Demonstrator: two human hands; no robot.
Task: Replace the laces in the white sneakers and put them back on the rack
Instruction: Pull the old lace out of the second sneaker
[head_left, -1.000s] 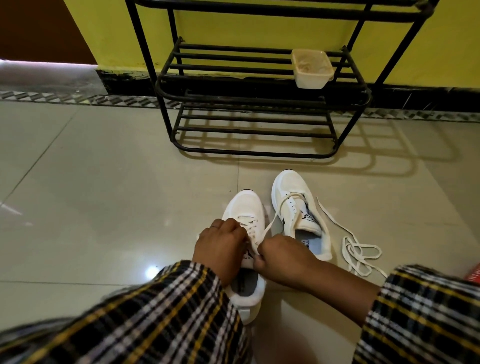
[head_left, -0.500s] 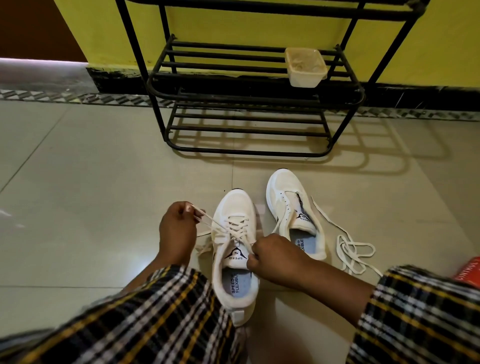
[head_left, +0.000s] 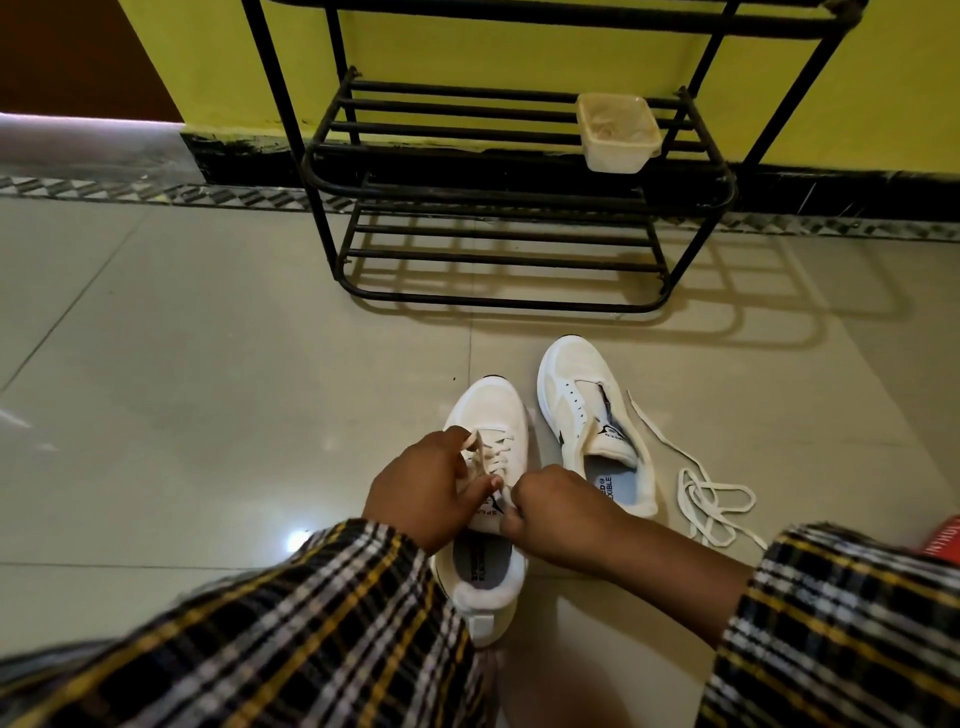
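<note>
Grey-beige glossy tile floor (head_left: 182, 389) across most of view, yellow wall (head_left: 467, 47) behind with black skirting at base. Black metal rack (head_left: 498, 197) standing on floor against wall, slatted shelves, no shoes on it. Cream plastic tub (head_left: 617, 132) on right end of middle shelf. Plaid sleeves in black, yellow and white at bottom edge, left sleeve (head_left: 291, 634) and right sleeve (head_left: 841, 634).

Two white sneakers on floor in front of rack, toes toward it. Near sneaker (head_left: 488, 415) directly under both hands — partly laced, criss-cross lace (head_left: 493, 457) visible over upper eyelets, heel toward viewer, insole print showing. Far sneaker (head_left: 587, 410) just beside it to the right, unlaced, tongue loose, eyelets bare. Loose lace (head_left: 711, 499) lying in tangled loops on floor right of far sneaker, one end trailing up toward it.

Left hand (head_left: 421, 488) over near sneaker's left side, fingers curled, pinching a lace end that sticks up by the fingertips. Right hand (head_left: 556, 514) curled in a fist at the tongue, apparently gripping the lace — the strand itself hidden inside the fingers. Hands nearly touching above the tongue.

Red object (head_left: 946, 535) cut off at right edge, white lettering, unreadable.
</note>
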